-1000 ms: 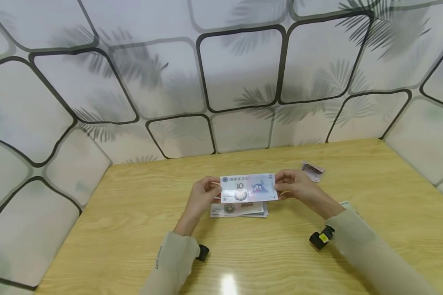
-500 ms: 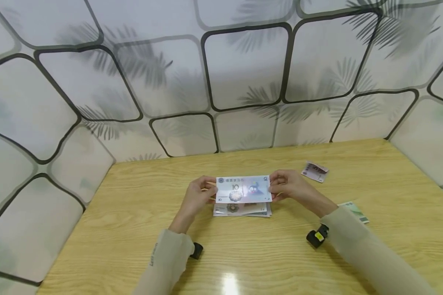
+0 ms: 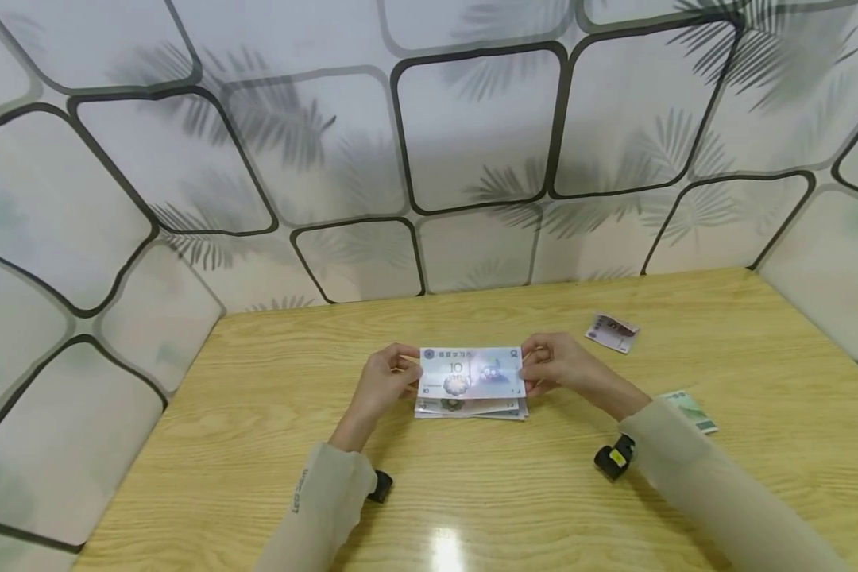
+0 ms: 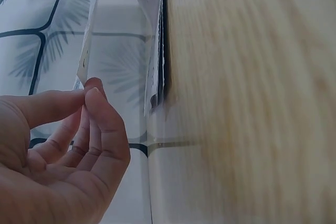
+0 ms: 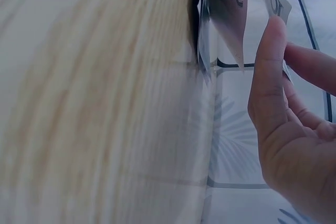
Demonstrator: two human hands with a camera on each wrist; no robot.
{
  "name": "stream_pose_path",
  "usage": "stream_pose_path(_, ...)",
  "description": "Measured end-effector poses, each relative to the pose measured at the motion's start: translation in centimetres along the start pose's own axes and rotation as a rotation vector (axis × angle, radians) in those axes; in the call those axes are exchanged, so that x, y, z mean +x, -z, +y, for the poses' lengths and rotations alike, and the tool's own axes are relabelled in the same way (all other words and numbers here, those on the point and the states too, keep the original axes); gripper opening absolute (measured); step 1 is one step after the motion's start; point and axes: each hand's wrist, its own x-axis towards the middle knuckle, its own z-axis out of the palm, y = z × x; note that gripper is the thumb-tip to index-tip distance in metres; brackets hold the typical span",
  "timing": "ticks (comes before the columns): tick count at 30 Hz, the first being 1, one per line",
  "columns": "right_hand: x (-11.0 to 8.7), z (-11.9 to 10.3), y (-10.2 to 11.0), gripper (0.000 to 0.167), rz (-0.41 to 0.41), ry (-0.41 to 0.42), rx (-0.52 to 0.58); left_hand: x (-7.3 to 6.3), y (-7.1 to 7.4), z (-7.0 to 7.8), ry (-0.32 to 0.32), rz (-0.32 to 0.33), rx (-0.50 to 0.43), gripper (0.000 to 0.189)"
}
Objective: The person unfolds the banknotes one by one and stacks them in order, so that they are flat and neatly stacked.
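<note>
A pale blue play banknote point(image 3: 472, 372) marked 10 is stretched level between both hands, its printed face toward the head camera. The left hand point(image 3: 384, 377) pinches its left edge between thumb and fingers; in the left wrist view the fingertips point(image 4: 95, 95) meet at the note's corner. On the opposite edge the right hand point(image 3: 554, 367) pinches the note the same way, seen closely in the right wrist view with the banknote's end point(image 5: 274, 1) above the fingertip. Below and partly behind it, a small pile of banknotes point(image 3: 465, 409) lies on the table.
A creased pinkish banknote point(image 3: 612, 332) lies on the wooden table point(image 3: 272, 413) at the back right. Near the right sleeve is a green banknote point(image 3: 692, 411), partly covered by it. A patterned wall panel point(image 3: 472, 135) rises behind the table's far edge.
Both hands with the note shifted slightly left relative to the pile, then dipped a little toward it. The green banknote shows more beside the right sleeve.
</note>
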Motion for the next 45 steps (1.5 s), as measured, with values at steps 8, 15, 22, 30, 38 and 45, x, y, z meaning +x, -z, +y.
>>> stream_pose_path(8, 0.0, 0.3, -0.4, 0.022, -0.027, -0.006, -0.011, -0.1, -0.1, -0.3, 0.019, -0.003, 0.044, 0.022)
stream_pose_path(15, 0.2, 0.0, -0.7, 0.026, -0.019, -0.029, -0.050, 0.2, -0.3, 0.0, 0.026, -0.036, 0.065, 0.021)
stream_pose_path(22, 0.3, 0.2, -0.8, 0.030, -0.041, -0.046, -0.030, 0.1, -0.3, 0.2, 0.060, -0.047, 0.086, 0.022)
stream_pose_path(30, 0.1, 0.0, -0.6, 0.032, -0.043, -0.039, -0.053, 0.2, -0.3, 0.3, 0.060, -0.057, 0.127, 0.023)
stream_pose_path(38, -0.2, 0.2, -0.5, 0.028, -0.057, -0.045, -0.049, 0.1, -0.5, 0.4, 0.062, -0.038, 0.151, 0.025)
stream_pose_path(45, -0.4, 0.4, 0.3, 0.025, -0.061, -0.013, -0.085, 0.6, -0.4, 0.5, 0.037, -0.008, 0.143, 0.023)
